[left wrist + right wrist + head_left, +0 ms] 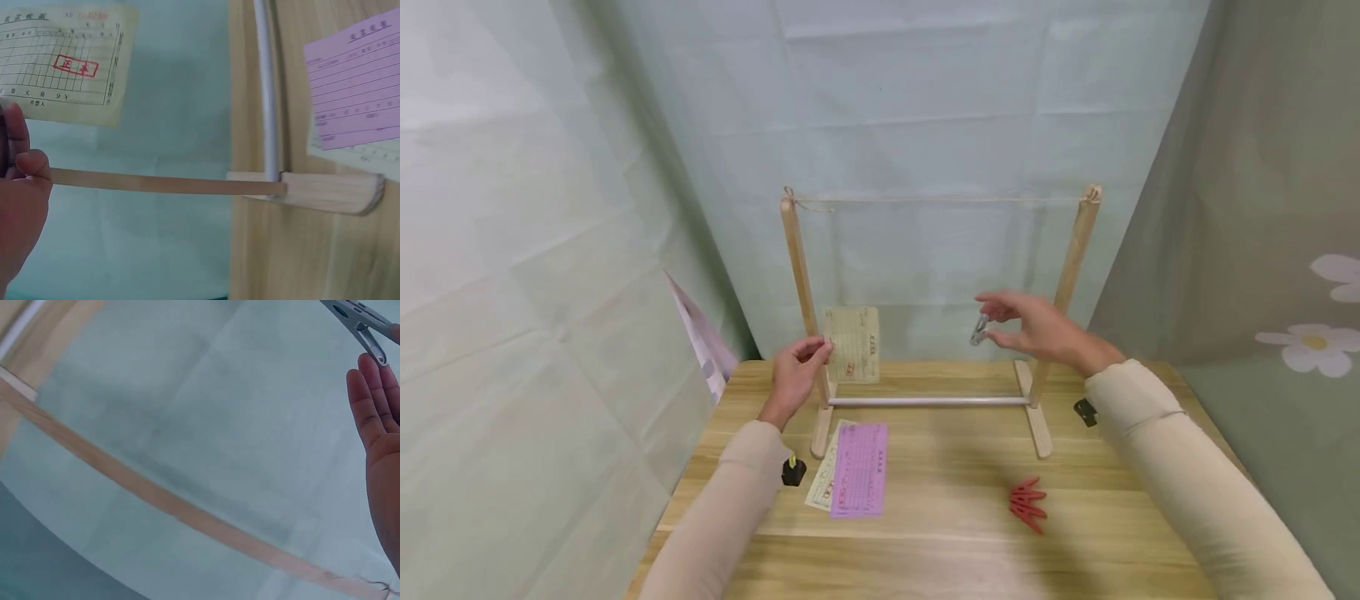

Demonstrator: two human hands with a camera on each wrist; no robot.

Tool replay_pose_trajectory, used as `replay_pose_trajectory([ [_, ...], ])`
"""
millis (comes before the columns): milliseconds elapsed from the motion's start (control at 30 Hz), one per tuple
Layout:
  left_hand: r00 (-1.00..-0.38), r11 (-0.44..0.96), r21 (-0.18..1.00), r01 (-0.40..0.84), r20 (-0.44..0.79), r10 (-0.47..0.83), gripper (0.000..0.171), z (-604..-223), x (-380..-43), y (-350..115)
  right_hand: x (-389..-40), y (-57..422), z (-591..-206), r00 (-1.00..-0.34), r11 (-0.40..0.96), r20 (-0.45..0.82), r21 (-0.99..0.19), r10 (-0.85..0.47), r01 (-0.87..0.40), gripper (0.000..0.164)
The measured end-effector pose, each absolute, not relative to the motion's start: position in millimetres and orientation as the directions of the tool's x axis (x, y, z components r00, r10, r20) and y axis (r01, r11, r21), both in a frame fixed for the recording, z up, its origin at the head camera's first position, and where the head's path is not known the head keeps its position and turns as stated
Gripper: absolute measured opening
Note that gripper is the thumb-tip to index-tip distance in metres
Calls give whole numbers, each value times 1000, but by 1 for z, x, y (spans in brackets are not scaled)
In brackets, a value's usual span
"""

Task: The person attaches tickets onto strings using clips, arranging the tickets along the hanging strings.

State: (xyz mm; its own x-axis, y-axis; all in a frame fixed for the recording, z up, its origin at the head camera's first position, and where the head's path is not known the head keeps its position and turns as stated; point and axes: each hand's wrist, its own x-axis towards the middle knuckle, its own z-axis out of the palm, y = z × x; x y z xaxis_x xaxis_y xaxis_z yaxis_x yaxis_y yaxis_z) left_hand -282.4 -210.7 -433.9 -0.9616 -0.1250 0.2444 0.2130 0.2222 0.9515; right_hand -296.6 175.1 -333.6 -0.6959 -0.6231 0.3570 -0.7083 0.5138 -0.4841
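Note:
My left hand (797,371) pinches a pale yellow receipt slip (854,346) by its left edge, upright beside the left post of a wooden frame. The left wrist view shows the slip's printed grid and a red stamp (75,65). On the right, my right hand (1026,325) holds a grey clothespin (979,330) between thumb and fingers, in front of the right post. That clothespin (361,326) appears at the top right of the right wrist view. A string (940,200) runs between the tops of the posts, above both hands.
A purple slip (861,471) overlaps another pale slip (822,487) on the wooden table. Several red clothespins (1027,504) lie fanned at the front right. Small black objects (793,471) sit near each forearm. A white rod (928,401) joins the frame's feet, with cloth behind.

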Motion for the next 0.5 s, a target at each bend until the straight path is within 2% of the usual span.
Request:
replay_pose_trajectory([
  [233,-923,256,914,316,358,-139,21,-424,-295,-216,-303,163,-309,-679,508,364,-464,-638,-726,55],
  [500,-915,317,893,319,377,-141,23,-400,-299,-218,-312,145,-281,-646,498,399,-417,-651,-760,52],
])
